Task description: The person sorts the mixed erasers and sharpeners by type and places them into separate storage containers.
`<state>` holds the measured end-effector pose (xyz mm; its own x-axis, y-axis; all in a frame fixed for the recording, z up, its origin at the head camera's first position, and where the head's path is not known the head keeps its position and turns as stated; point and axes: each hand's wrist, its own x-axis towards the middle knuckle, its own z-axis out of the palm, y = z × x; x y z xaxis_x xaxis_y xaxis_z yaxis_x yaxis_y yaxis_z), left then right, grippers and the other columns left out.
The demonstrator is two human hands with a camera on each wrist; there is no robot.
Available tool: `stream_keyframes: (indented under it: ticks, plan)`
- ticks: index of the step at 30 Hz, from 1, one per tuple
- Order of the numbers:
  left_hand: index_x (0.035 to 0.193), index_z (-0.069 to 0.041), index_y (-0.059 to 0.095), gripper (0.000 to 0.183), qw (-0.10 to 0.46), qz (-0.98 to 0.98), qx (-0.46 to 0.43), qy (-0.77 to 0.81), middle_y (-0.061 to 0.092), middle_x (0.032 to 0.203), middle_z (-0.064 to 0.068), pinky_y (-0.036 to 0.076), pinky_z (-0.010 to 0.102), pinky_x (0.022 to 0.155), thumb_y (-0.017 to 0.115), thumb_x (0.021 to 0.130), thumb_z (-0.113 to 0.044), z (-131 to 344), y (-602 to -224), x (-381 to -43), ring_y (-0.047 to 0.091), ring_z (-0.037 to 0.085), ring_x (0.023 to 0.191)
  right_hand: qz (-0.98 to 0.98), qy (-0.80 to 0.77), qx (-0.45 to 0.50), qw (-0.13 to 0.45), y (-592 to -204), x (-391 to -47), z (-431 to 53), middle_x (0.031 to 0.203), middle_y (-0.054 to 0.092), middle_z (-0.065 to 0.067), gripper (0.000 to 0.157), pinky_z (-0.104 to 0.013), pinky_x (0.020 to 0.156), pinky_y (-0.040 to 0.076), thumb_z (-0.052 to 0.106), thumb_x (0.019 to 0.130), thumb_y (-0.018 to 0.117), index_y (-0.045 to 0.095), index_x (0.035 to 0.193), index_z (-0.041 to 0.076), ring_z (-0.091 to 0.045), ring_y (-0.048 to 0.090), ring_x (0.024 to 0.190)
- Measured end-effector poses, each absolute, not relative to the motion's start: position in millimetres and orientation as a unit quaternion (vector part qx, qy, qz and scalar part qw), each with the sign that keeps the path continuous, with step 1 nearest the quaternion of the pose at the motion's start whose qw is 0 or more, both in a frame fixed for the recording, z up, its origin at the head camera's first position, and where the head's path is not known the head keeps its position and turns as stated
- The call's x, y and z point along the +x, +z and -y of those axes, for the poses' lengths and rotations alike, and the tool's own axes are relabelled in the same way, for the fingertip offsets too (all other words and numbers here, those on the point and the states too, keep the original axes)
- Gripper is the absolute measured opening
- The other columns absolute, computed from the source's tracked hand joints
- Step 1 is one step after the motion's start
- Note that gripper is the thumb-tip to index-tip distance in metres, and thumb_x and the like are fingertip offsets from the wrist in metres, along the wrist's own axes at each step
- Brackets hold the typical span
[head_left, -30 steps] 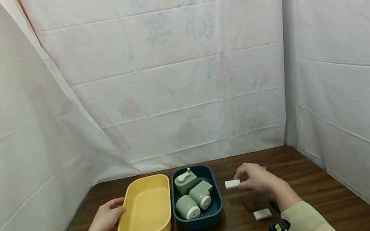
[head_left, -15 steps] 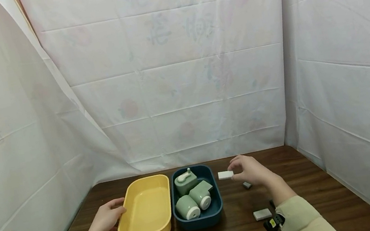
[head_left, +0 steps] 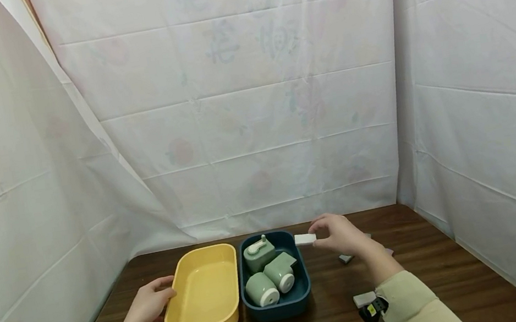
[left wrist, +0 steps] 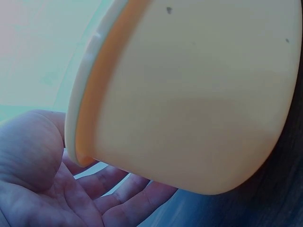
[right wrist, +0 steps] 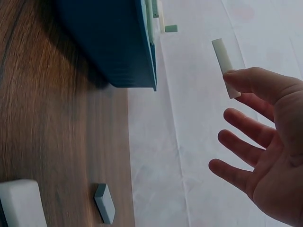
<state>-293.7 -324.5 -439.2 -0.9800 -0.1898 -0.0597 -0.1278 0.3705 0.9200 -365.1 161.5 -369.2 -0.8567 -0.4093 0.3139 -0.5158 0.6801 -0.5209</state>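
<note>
My right hand (head_left: 339, 235) pinches a small white rectangular block (head_left: 305, 239) between thumb and index finger, its other fingers spread in the right wrist view. The block is held up off the table, level with the far right rim of a dark blue bin (head_left: 280, 312). Inside that bin lie a sage green box with a white handle (head_left: 259, 252) and two green pieces with white round ends (head_left: 261, 288). On the left, my left hand (head_left: 146, 305) holds the rim of a yellow bin (head_left: 203, 297), which has nothing in it; some fingertips are hidden behind its wall.
Another white block (head_left: 365, 299) lies near my right wrist, partly covered by the wrist camera. A small grey block (right wrist: 105, 204) and other pieces lie on the wooden table below my right forearm. White sheets (head_left: 253, 128) hang at the back and sides.
My right hand has moved left and farther back with the white block, to the blue bin's right edge. A grey block has come into view beneath it. The left hand stays still.
</note>
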Motion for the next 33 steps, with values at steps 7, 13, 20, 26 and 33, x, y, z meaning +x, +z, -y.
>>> stream_keyframes:
  ticks: [7,13,20,26,33]
  plan:
    - [0.145,0.004,0.048,0.054,0.031,0.825,0.095,-0.556,0.058,0.126,0.030,0.062,0.047,0.066,0.060,0.095,-0.012,324.8,-440.3,-293.0,0.066,0.031,0.099,0.907,0.316,0.260,0.096,-364.4,-365.0,-148.4,0.130,0.063,-0.008,0.016,-0.053,0.100,0.049,0.015,0.088,0.081,0.077,0.104,0.018,-0.032,0.057,0.122]
    - [0.145,0.004,0.048,0.054,0.029,0.827,0.093,-0.553,0.058,0.127,0.029,0.062,0.047,0.067,0.060,0.095,-0.012,323.7,-438.6,-292.5,0.065,0.033,0.102,0.903,0.321,0.267,0.102,-360.7,-363.5,-139.0,0.130,0.064,-0.007,0.016,-0.054,0.101,0.048,0.013,0.088,0.080,0.077,0.103,0.018,-0.033,0.057,0.123]
    - [0.145,0.004,0.048,0.053,0.031,0.827,0.094,-0.554,0.061,0.122,0.028,0.062,0.047,0.066,0.060,0.095,-0.012,322.2,-436.9,-291.7,0.066,0.030,0.097,0.901,0.306,0.283,0.118,-358.6,-363.9,-126.1,0.131,0.063,-0.009,0.018,-0.055,0.104,0.045,0.016,0.088,0.080,0.077,0.106,0.015,-0.034,0.055,0.125]
    - [0.145,0.004,0.048,0.053,0.032,0.826,0.095,-0.555,0.059,0.125,0.029,0.062,0.047,0.066,0.060,0.096,-0.012,322.6,-437.8,-292.2,0.066,0.029,0.096,0.898,0.302,0.297,0.121,-359.6,-365.2,-114.6,0.132,0.062,-0.010,0.021,-0.054,0.103,0.046,0.019,0.089,0.080,0.076,0.109,0.014,-0.034,0.055,0.125]
    - [0.147,0.004,0.046,0.054,0.025,0.819,0.090,-0.566,0.057,0.127,0.029,0.062,0.047,0.066,0.059,0.096,-0.011,322.6,-438.4,-291.6,0.066,0.028,0.096,0.893,0.308,0.303,0.128,-360.4,-362.6,-100.4,0.133,0.062,-0.010,0.022,-0.054,0.102,0.046,0.020,0.090,0.078,0.076,0.111,0.013,-0.034,0.054,0.125]
